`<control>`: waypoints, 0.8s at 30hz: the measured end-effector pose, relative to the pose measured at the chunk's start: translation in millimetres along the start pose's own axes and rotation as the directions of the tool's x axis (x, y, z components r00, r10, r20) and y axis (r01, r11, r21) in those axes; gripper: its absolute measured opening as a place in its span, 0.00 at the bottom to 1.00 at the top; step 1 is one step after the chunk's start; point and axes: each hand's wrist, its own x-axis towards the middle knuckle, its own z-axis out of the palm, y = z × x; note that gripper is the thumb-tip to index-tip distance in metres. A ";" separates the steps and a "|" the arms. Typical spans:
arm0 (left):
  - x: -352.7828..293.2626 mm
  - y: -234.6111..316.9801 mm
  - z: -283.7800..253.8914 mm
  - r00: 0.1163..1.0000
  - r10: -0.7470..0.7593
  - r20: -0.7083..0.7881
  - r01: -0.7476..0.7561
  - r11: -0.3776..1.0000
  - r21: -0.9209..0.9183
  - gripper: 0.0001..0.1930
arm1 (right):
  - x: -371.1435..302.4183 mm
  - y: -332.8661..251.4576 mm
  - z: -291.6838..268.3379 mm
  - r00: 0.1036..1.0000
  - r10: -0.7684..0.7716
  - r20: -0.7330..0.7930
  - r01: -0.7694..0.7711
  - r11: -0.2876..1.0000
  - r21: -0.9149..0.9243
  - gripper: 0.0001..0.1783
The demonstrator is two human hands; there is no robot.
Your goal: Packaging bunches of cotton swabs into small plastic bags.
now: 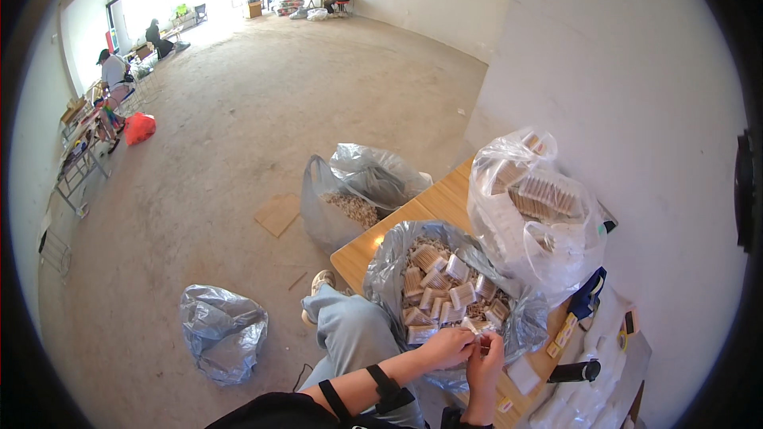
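My left hand (450, 348) and my right hand (484, 359) meet over the near rim of a grey plastic bag (385, 260) on the table. Their fingertips are pinched close together around something small and pale that I cannot make out. Just beyond the fingers, the bag holds many small clear packs (462, 295) of thin wooden sticks, which look like cotton swabs. Loose sticks (429, 248) lie among and beneath these packs. Black straps circle my left forearm.
A clear bag (509, 230) full of stick bundles stands beyond, on the wooden table (421, 210). A black cylinder (574, 372) and white plastic packaging (592, 397) lie to the right. Grey bags (318, 206) (225, 334) rest on the floor. Other people (115, 71) sit far off.
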 end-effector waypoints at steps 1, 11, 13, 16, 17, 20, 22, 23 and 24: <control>-0.3 -1.7 -0.6 0.998 -0.004 0.055 0.004 1.000 0.003 0.09 | -1.3 8.1 0.4 0.998 -0.042 0.044 0.044 0.999 -0.026 0.08; 13.3 -2.9 -11.8 0.911 -0.205 -0.359 0.230 0.973 0.030 0.26 | 6.9 40.4 1.2 0.909 0.404 -0.097 -0.306 0.809 0.502 0.08; 15.6 -13.3 -12.8 0.881 -0.471 -0.048 0.390 0.779 -0.491 0.19 | 5.2 41.3 9.4 0.862 0.507 -0.010 -0.365 0.634 0.682 0.09; 15.0 -10.1 -8.2 0.847 -0.529 0.040 0.363 0.523 -0.771 0.13 | 3.7 44.1 9.8 0.826 0.558 0.086 -0.358 0.400 0.843 0.08; 15.9 -8.0 -7.7 0.850 -0.523 0.056 0.369 0.518 -0.772 0.13 | 2.7 55.1 8.7 0.851 0.521 0.057 -0.365 0.510 0.779 0.07; 17.2 -2.1 -12.4 0.946 -0.263 -0.189 0.263 0.964 -0.028 0.12 | 7.8 48.9 4.8 0.923 0.384 -0.009 -0.293 0.720 0.629 0.09; 16.1 3.2 -16.0 0.958 -0.227 -0.178 0.231 0.973 0.004 0.12 | 13.4 36.7 -1.2 0.973 0.215 0.079 -0.229 0.887 0.401 0.13; 16.3 4.5 -15.3 0.969 -0.185 -0.167 0.193 0.981 0.035 0.12 | 15.9 32.5 -2.2 0.972 0.224 0.075 -0.235 0.887 0.397 0.13; 18.4 2.7 -12.6 0.968 -0.198 -0.155 0.205 0.978 0.030 0.12 | 20.0 27.9 -0.4 0.962 0.228 0.149 -0.270 0.864 0.424 0.12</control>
